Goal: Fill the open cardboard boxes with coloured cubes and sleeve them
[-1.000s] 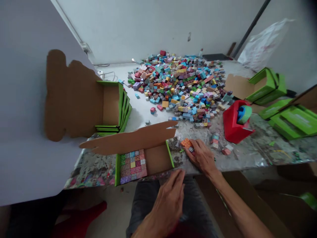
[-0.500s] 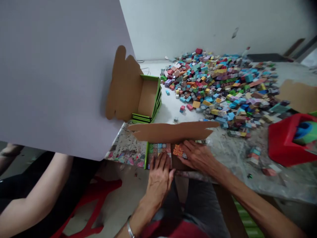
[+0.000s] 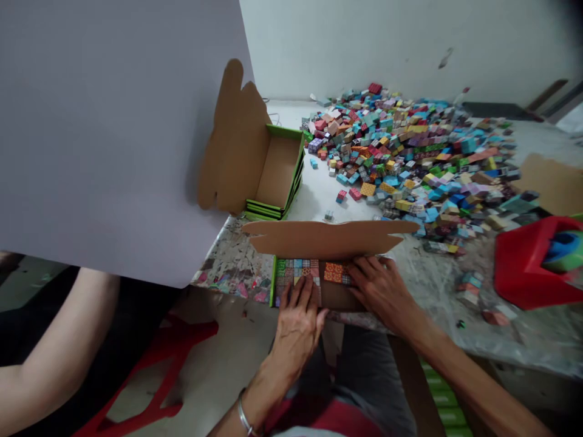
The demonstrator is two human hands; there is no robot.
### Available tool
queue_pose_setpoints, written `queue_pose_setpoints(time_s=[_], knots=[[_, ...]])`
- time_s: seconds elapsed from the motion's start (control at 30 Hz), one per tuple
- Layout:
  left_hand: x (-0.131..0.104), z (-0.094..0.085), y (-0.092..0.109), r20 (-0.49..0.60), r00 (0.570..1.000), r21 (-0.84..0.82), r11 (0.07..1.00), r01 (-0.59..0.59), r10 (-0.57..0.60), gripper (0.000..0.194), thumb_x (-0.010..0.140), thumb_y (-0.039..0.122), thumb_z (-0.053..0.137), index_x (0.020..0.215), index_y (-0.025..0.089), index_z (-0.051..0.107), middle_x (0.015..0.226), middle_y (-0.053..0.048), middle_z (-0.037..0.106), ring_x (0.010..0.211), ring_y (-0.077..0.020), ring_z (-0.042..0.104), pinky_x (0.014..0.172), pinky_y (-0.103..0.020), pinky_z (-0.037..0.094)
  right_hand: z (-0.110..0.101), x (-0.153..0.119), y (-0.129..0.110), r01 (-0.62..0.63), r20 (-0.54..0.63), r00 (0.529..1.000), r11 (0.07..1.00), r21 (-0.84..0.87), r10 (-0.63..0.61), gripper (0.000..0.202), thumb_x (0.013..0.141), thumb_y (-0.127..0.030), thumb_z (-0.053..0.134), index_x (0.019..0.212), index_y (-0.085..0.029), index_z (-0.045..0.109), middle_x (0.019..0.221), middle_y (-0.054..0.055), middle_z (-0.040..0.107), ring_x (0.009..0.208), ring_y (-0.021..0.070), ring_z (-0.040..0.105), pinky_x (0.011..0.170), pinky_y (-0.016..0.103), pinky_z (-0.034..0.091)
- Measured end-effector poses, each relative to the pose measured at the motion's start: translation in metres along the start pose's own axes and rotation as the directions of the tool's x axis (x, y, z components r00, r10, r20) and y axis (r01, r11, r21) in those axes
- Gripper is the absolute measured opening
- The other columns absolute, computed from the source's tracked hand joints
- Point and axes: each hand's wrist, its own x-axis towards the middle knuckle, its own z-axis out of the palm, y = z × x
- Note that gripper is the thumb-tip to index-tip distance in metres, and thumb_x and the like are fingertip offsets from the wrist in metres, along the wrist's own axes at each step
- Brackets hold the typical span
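A cardboard box with a green edge lies open at the table's front edge, its brown lid raised behind it. Small patterned blocks fill its left part in tight rows. My left hand rests flat on these blocks, fingers stretched out, hiding some of them. Further right in the box sit orange patterned blocks with checked ones beside them. My right hand lies over the box's right part, fingers extended and touching the checked blocks; its palm hides that end.
Several open green-edged boxes are stacked at the back left. A large heap of coloured blocks covers the back of the table. A red container stands at right. A large pale panel and another person's arm are at left.
My right hand has slid slightly right, uncovering more of the orange and checked blocks. My left hand stays on the left blocks. The whole view has shifted a little.
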Motion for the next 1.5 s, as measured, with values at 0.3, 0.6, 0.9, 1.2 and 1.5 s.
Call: queue_pose_setpoints(time_s=[0.3,0.6,0.9,1.2,1.5], knots=[[0.000,0.000,-0.001,-0.003,0.999,0.026,0.999,-0.039,0.039,0.041,0.092,0.027,0.046,0.128,0.008,0.049,0.136,-0.017,0.051,0.127,-0.0312,0.046,0.104,-0.052,0.040,0.014,0.013,0.007,0.094,-0.022,0.995,0.994,0.061,-0.092,0.026,0.084,-0.018,0.057,0.109,-0.016,0.061,0.097,0.010,0.061,0.095,0.0263,0.050,0.082,0.039,0.035],[0.000,-0.005,-0.002,0.014,0.999,0.039,0.998,-0.052,0.051,0.038,0.093,0.026,0.045,0.127,0.011,0.050,0.137,-0.015,0.050,0.126,-0.0296,0.047,0.102,-0.049,0.042,0.013,-0.003,0.002,-0.269,-0.095,0.953,0.948,0.173,0.288,0.013,0.085,-0.024,0.057,0.077,-0.019,0.066,0.093,0.012,0.050,0.090,0.0263,0.046,0.069,0.035,0.041],[0.030,0.004,0.016,-0.068,0.977,0.045,0.979,-0.200,0.202,0.046,0.094,0.033,0.041,0.133,0.010,0.046,0.139,-0.015,0.049,0.129,-0.0298,0.044,0.106,-0.051,0.037,-0.001,-0.055,0.039,-0.434,-0.154,0.846,0.827,0.358,0.510,0.024,0.089,-0.027,0.049,0.108,-0.019,0.061,0.110,0.012,0.054,0.093,0.0207,0.057,0.078,0.033,0.050],[0.047,0.037,0.017,-0.058,0.951,0.095,0.950,-0.296,0.302,0.050,0.096,0.043,0.034,0.134,0.013,0.047,0.141,-0.014,0.047,0.132,-0.0290,0.041,0.106,-0.049,0.037,0.036,-0.157,0.162,-0.744,-0.216,0.583,0.622,0.244,0.783,0.043,0.088,-0.046,0.044,0.109,-0.012,0.060,0.080,0.011,0.066,0.066,0.0205,0.060,0.060,0.032,0.047],[0.047,0.027,0.023,0.057,0.960,0.183,0.942,-0.280,0.274,0.055,0.095,0.046,0.034,0.135,0.011,0.046,0.146,-0.014,0.038,0.133,-0.0313,0.039,0.106,-0.049,0.039,0.033,-0.123,0.162,-0.788,0.042,0.615,0.612,0.067,0.787,0.035,0.083,-0.036,0.050,0.112,-0.017,0.055,0.070,0.005,0.062,0.064,0.0209,0.060,0.055,0.028,0.037]])
